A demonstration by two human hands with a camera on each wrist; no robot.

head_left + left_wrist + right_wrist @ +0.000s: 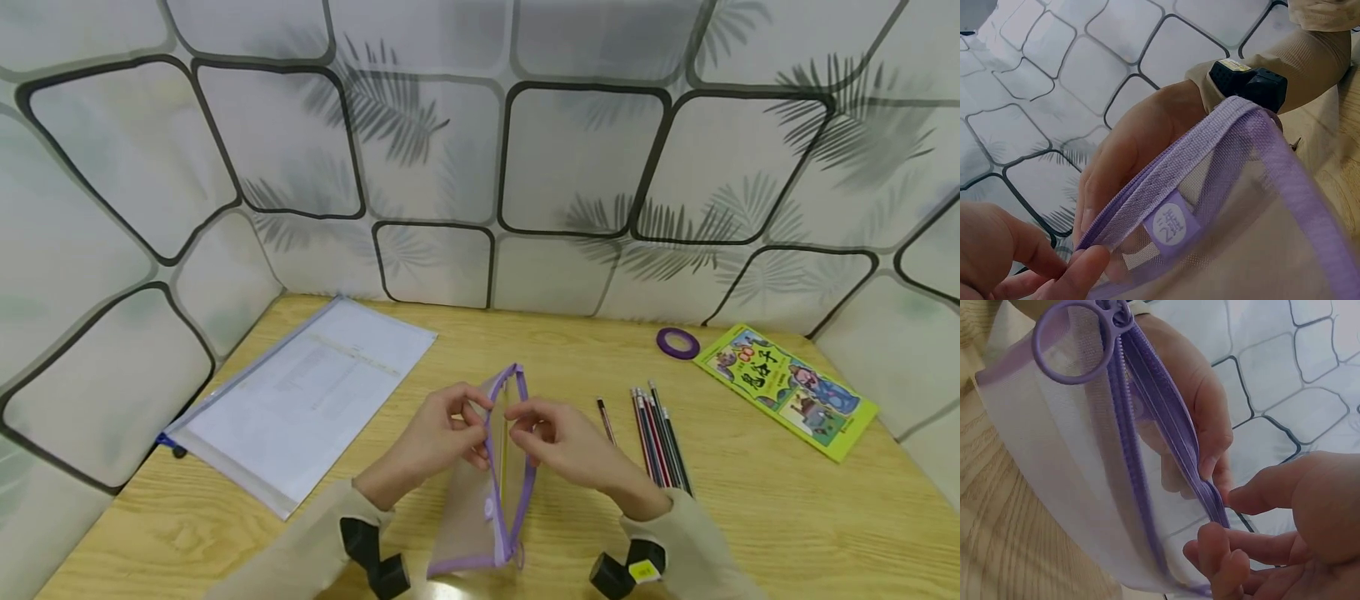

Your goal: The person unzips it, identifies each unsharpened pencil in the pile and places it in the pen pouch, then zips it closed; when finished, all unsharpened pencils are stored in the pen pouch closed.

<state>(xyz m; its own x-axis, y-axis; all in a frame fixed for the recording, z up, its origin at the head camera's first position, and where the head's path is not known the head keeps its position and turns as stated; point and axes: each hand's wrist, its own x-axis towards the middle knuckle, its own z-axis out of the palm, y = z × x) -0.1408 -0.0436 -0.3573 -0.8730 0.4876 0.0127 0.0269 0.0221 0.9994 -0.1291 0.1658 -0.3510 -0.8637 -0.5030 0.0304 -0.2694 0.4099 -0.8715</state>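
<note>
A see-through mesh zipper pouch (468, 508) with purple trim stands on the table, its mouth spread apart. My left hand (442, 429) pinches the left zipper edge between thumb and fingers. The right hand (562, 437) grips the opposite edge, with its curled fingertips reaching over the opening. A thin yellow strip (504, 454) shows inside the mouth. In the right wrist view a purple ring pull (1072, 381) hangs at the near end of the zipper. A round white label (1169, 225) appears on the pouch in the left wrist view.
Several pencils (654, 433) lie right of the right hand, with a single pencil (606, 421) beside them. Behind are a purple tape roll (663, 345) and a green-yellow picture book (795, 392). A clear document bag (300, 400) with papers lies left. Patterned fabric walls (435, 167) border the table.
</note>
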